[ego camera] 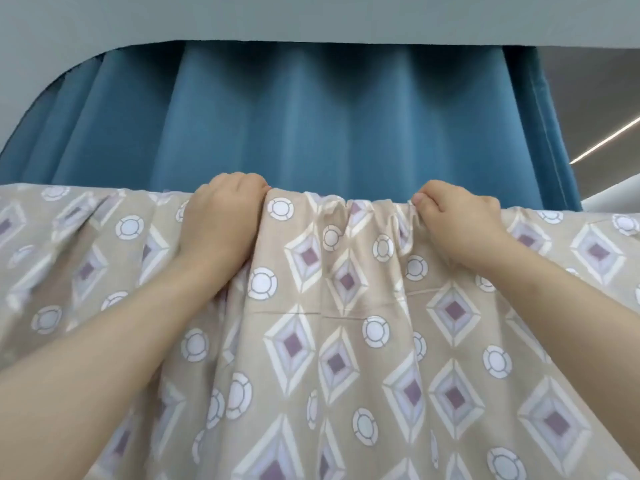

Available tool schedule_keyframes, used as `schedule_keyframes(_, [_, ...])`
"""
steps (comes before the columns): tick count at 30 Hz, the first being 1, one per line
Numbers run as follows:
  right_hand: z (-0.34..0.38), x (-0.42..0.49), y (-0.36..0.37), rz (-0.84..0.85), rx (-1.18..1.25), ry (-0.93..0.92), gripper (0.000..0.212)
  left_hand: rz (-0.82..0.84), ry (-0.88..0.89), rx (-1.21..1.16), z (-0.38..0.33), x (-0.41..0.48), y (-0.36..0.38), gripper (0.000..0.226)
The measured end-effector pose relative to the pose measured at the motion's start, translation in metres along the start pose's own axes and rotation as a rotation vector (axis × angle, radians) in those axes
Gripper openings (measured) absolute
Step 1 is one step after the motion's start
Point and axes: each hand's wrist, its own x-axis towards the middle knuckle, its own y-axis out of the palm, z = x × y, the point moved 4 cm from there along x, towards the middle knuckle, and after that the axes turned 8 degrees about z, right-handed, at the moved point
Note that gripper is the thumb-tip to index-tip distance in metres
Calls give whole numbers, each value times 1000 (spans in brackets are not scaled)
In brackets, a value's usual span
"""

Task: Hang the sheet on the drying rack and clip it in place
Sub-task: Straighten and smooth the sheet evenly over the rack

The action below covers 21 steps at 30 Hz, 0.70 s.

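A beige sheet [346, 341] printed with purple diamonds and white rings fills the lower half of the view, draped from a straight top fold. My left hand [221, 216] grips the top fold left of centre, its fingers curled over the edge. My right hand [457, 223] pinches a bunched stretch of the same fold to the right. The cloth between my hands is gathered into small pleats. The drying rack bar is hidden under the sheet, and no clips are in sight.
A blue pleated curtain [311, 126] hangs close behind the sheet. Above it runs a grey ceiling soffit [311, 15]. A lit ceiling strip [602, 140] shows at the far right.
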Motion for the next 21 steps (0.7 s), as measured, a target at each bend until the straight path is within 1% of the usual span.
schedule_keyframes(2, [-1,-2,-2,-27,0,42,27,-153,33,-23,17,-12,-2,17])
schedule_keyframes(3, [-1,-3,-3,-38,-6,58,27,-200,25,-32,27,-16,-2,20])
schedule_keyframes(5, [-2,-5,-1,-48,-23,90,25,-218,14,-45,44,-21,-1,24])
schedule_keyframes(7, [0,-6,2,-54,-32,128,26,-94,-35,-97,52,-20,-1,29])
schedule_keyframes(9, [3,-5,5,-61,-39,166,27,40,-97,-152,45,-5,-10,36])
schedule_keyframes(10, [5,-5,6,-70,-47,178,27,52,-116,-171,38,5,-16,38])
schedule_keyframes(11, [8,-4,7,-84,-53,184,26,51,-104,-189,27,16,-20,40])
schedule_keyframes(12, [10,-4,7,-101,-56,183,25,89,-79,-224,12,27,-21,43])
schedule_keyframes(13, [12,-4,7,-116,-58,178,25,190,-49,-253,-5,36,-18,44])
schedule_keyframes(15, [13,-5,7,-119,-54,171,26,444,-1,-248,-30,38,-2,43])
schedule_keyframes(16, [13,-6,8,-106,-46,169,26,490,23,-250,-35,35,8,41])
schedule_keyframes(18, [11,-7,11,-71,-31,163,27,421,42,-296,-27,30,15,34])
schedule_keyframes(19, [11,-7,12,-58,-23,155,28,338,42,-301,-19,26,15,31])
schedule_keyframes(21, [13,-6,11,-55,1,136,28,102,92,-269,-6,17,12,37])
